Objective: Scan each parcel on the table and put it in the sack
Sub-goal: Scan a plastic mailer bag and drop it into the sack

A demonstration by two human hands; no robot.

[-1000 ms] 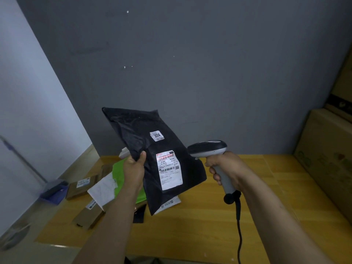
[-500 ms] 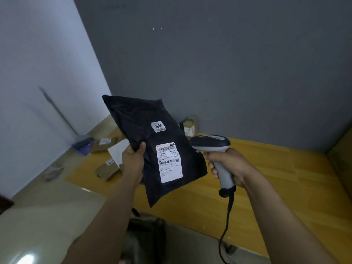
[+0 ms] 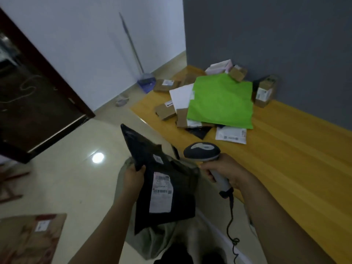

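Your left hand (image 3: 133, 178) grips the black parcel (image 3: 181, 208) by its left edge, thumb on top and fingers curled behind, and holds it off the counter (image 3: 295, 159), tilted, with its white shipping label (image 3: 162, 191) facing you. The parcel hangs over the grey-green sack (image 3: 162, 241), which sits on the floor by the counter's near edge; whether the parcel's lower corner is already inside the sack's mouth cannot be told. Your right hand (image 3: 226, 172) is wrapped round the handle of the barcode scanner (image 3: 202, 151), held just right of the parcel, and its coiled cable (image 3: 231, 225) hangs down beside your forearm. The other parcels lie in a heap at the far end of the counter: a large green mailer (image 3: 221, 101) on top of white and brown ones, a white mailer (image 3: 231, 135) at its near edge, and a small carton (image 3: 264, 92) upright near the grey wall. A labelled cardboard box (image 3: 28, 239) lies on the floor at lower left.
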